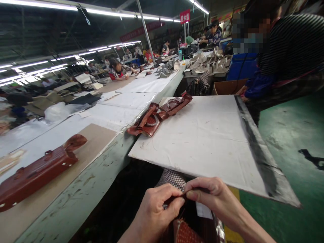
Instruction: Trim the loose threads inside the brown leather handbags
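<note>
Meeting almost fingertip to fingertip, the left hand (159, 207) and right hand (215, 197) pinch a thin dark strip (185, 195), mostly hidden inside the grip; just below it, a brown embossed leather piece (186, 233) runs out of view.

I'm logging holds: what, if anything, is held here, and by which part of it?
The left grip and right grip pinch a thin dark piece; whether by its end or edge, I cannot tell.
</note>
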`<state>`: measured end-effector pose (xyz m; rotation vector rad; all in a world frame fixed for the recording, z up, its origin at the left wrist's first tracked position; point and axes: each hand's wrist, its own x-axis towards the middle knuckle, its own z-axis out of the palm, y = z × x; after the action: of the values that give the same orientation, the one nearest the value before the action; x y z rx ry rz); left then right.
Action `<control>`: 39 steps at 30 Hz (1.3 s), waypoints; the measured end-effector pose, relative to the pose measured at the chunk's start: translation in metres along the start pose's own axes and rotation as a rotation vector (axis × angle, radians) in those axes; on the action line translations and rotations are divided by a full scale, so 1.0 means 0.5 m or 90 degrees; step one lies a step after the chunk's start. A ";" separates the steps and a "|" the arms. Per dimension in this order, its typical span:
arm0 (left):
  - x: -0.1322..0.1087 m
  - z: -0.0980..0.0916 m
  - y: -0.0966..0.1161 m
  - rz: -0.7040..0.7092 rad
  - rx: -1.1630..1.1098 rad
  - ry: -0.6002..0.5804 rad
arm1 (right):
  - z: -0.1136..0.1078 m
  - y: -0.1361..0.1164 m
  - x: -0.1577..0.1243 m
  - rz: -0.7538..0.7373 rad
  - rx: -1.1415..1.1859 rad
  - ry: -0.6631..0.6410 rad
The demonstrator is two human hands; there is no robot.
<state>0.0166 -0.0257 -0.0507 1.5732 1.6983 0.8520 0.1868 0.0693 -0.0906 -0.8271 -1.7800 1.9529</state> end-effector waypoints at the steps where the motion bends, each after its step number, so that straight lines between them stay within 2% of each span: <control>1: 0.000 -0.003 0.003 -0.011 -0.006 -0.011 | -0.002 -0.001 -0.001 0.003 0.007 -0.006; 9: 0.003 -0.020 0.012 -0.067 -0.103 -0.089 | -0.012 -0.002 -0.011 -0.007 0.010 -0.055; 14: 0.003 -0.027 0.012 -0.141 -0.176 -0.115 | -0.005 -0.006 -0.008 -0.018 -0.015 -0.033; 17: -0.008 -0.028 0.023 -0.181 -0.181 -0.089 | 0.008 -0.009 -0.005 -0.046 -0.064 0.008; 19: -0.023 -0.022 0.028 -0.182 -0.162 -0.035 | 0.016 -0.008 -0.005 -0.063 -0.082 0.031; 24: -0.068 0.005 0.006 -0.095 -0.067 0.150 | 0.030 0.003 -0.010 -0.115 -0.116 0.062; 28: -0.085 0.016 -0.012 -0.004 0.076 0.245 | 0.043 0.006 -0.010 -0.151 -0.159 0.069; 33: -0.088 0.005 -0.016 0.153 0.291 0.275 | 0.056 0.013 -0.008 -0.188 -0.173 0.079; 39: -0.092 0.000 -0.018 0.206 0.388 0.270 | 0.068 0.022 -0.007 -0.257 -0.187 0.141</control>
<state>0.0141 -0.0721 -0.0563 2.2408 2.1805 0.9247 0.1689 0.0397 -0.1001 -0.6742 -1.9411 1.3173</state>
